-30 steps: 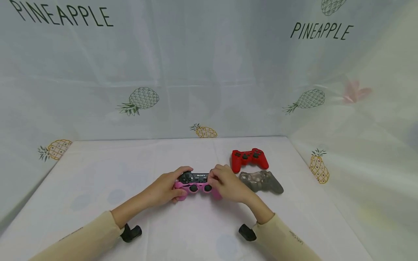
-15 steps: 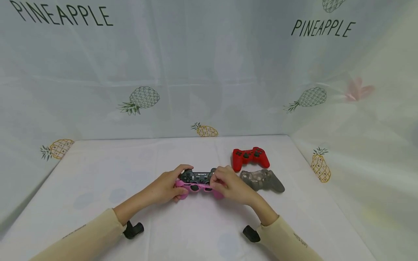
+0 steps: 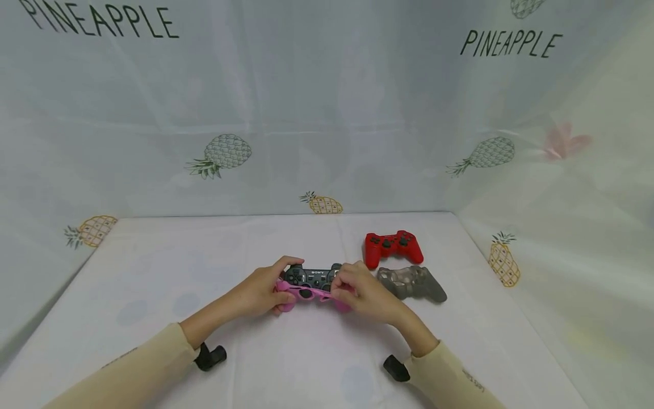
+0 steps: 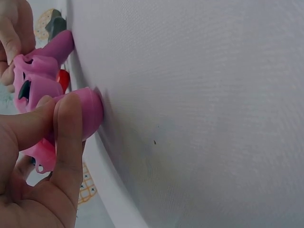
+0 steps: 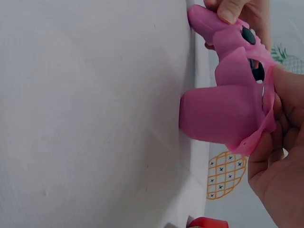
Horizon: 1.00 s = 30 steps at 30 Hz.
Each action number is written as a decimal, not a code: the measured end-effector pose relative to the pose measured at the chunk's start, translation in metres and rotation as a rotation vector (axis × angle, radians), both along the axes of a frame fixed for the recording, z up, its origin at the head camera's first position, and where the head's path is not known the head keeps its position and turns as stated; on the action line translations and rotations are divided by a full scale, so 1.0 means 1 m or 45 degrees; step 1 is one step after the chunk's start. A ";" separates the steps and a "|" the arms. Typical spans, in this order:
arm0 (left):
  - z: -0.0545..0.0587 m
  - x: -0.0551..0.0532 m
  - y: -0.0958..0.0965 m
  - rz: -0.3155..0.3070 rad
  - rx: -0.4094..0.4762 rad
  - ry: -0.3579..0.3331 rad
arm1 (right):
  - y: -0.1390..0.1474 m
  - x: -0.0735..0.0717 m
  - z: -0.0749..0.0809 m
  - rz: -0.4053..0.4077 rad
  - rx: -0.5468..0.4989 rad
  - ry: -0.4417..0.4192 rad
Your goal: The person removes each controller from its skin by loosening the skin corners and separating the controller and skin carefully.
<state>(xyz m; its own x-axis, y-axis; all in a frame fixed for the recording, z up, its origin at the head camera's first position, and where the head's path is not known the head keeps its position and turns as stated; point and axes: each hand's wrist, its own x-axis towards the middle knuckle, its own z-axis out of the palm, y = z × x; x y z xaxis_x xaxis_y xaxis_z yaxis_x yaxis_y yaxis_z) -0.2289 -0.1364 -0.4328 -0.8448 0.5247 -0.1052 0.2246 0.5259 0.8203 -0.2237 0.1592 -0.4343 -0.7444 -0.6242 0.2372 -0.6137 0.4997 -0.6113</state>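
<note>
A black game controller (image 3: 318, 274) marked SONY sits partly inside a pink rubbery controller cover (image 5: 213, 114), near the table's middle. My left hand (image 3: 259, 292) grips the left end, with the index finger over the controller's top corner and the thumb on the pink grip. With thumb and curled fingers, my right hand (image 3: 365, 292) pinches the cover's stretched upper edge on the right. That edge stands off the controller's face, as the right wrist view shows. Most of the black top is bare, while both handles are inside the pink cover. The right hand hides the controller's right end.
To the right of my right hand lie a red game controller (image 3: 374, 248) and, just in front of it, a grey controller-shaped piece (image 3: 421, 285). White cloth covers the table (image 3: 286, 363). A pineapple-print curtain (image 3: 327, 165) hangs behind and beside it.
My right hand has drawn the cover's upper edge down toward me and a little right. More of the controller's black face shows, and the sticks are partly covered. The left hand keeps its grip.
</note>
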 end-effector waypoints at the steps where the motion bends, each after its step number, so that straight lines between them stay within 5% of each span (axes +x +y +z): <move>1: 0.001 0.000 0.000 0.008 0.000 -0.006 | -0.001 0.001 0.000 0.001 0.008 0.027; 11: 0.000 -0.001 -0.001 -0.019 0.000 0.005 | -0.001 0.008 0.004 -0.007 0.056 0.033; 18: 0.001 -0.001 0.000 -0.019 -0.005 0.011 | -0.005 0.011 -0.003 -0.025 0.089 0.232; 30: -0.006 -0.002 0.000 0.013 0.020 -0.018 | -0.015 0.023 -0.010 -0.243 0.141 0.471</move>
<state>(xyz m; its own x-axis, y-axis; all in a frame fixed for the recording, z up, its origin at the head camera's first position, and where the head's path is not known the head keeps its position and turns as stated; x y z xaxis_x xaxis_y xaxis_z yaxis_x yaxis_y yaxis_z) -0.2311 -0.1364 -0.4392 -0.8486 0.5177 -0.1091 0.2073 0.5150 0.8317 -0.2004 0.1444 -0.4442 -0.7261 -0.5205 0.4492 -0.6720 0.6756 -0.3034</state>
